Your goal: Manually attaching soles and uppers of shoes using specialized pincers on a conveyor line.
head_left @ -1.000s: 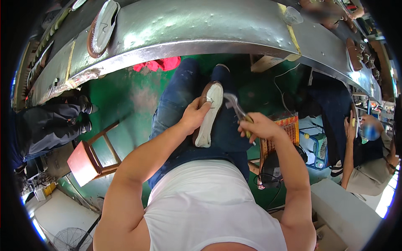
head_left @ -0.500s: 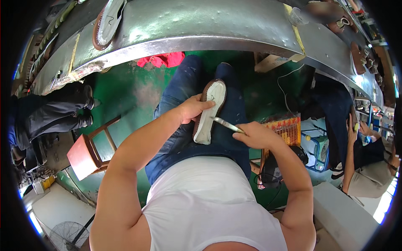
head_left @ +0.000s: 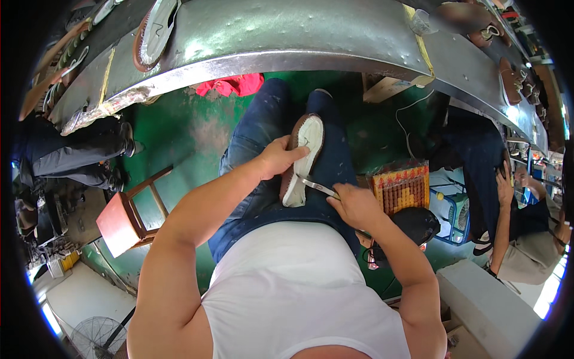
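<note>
A brown shoe lies bottom side up across my thighs, its pale underside facing me and its toe pointing toward the bench. My left hand grips the shoe's left side, with the thumb pressed on the pale underside. From the right, my right hand holds a slim silvery tool, whose exact kind I cannot make out. The tool's tip touches or hovers just over the underside, between the middle and the heel.
A long metal-topped bench curves ahead, with another upturned shoe on it. A stool stands left; a beaded seat mat and a blue-framed chair are right. Other people work at both sides. Red cloth lies beneath the bench.
My right hand has shifted slightly right and down, and the tool's tip has moved toward the shoe's heel. At far left, another person's arms now reach over the bench.
</note>
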### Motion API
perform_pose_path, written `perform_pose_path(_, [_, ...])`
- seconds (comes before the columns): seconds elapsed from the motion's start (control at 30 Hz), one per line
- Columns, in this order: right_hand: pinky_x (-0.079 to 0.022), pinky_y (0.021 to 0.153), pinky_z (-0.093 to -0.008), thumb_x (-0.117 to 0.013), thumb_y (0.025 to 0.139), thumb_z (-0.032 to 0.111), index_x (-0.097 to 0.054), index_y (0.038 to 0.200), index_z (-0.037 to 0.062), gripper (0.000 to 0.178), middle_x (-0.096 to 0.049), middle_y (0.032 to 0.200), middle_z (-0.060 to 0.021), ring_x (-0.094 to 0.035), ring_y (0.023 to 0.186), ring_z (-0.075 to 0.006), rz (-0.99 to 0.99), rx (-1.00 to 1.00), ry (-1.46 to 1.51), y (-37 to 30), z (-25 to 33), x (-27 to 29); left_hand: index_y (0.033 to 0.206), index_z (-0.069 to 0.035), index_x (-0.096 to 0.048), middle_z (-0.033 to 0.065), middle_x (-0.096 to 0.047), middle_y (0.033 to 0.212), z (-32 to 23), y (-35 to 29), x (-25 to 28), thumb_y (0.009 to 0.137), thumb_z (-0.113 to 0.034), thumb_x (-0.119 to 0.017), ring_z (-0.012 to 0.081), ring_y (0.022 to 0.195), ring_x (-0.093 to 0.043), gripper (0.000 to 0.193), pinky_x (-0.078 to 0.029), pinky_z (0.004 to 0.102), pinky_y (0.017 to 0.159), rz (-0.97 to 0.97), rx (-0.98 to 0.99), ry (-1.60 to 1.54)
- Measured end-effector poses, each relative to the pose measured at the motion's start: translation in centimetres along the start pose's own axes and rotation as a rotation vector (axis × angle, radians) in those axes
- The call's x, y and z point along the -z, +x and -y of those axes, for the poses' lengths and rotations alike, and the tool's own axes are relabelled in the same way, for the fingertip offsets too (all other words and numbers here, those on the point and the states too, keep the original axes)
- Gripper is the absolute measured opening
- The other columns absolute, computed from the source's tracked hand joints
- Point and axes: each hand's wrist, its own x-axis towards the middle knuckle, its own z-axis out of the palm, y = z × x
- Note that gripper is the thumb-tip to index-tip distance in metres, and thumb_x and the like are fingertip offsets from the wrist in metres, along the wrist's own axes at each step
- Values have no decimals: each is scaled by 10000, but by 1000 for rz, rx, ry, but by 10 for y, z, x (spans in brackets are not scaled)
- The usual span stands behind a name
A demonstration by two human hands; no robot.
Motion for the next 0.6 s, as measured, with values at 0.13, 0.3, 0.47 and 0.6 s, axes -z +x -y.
perform_pose_path(0.13, [-504, 750, -519, -524, 968, 373, -613, 950, -14, 398, -664, 872, -251, -644, 835, -443, 255, -256, 96, 4, 0, 15, 1472, -48, -354, 168, -559, 1334, 11, -8, -17, 953, -312, -620, 262, 1206, -552, 640, -437, 367, 1025, -95, -196, 188])
perform_pose_path(0.3, [-508, 762, -509, -513, 973, 393, -634, 927, -28, 440, -666, 865, -267, -646, 827, -446, 321, -233, 150, 11, -13, 20, 1569, -102, 14, 183, -158, 1596, 73, -21, -17, 1006, -255, -504, 280, 1460, -229, 779, -207, 343, 1177, -38, -364, 235])
perform_pose_path(0.47, [-526, 713, -451, -535, 977, 379, -616, 891, -29, 425, -660, 791, -229, -663, 751, -387, 587, -451, 603, 15, -20, 53, 1568, -88, -16, 211, -202, 1578, 66, -22, -28, 985, -209, -531, 294, 1461, -240, 787, -236, 351, 1166, -100, -344, 25])
perform_pose_path(0.6, [-509, 672, -454, -519, 992, 344, -570, 904, -12, 371, -652, 796, -203, -663, 736, -369, 176, -233, 459, 25, 13, 50, 1566, -80, -51, 224, -225, 1566, 72, -22, -29, 958, -176, -563, 311, 1458, -247, 800, -249, 358, 1161, -225, -371, 170])
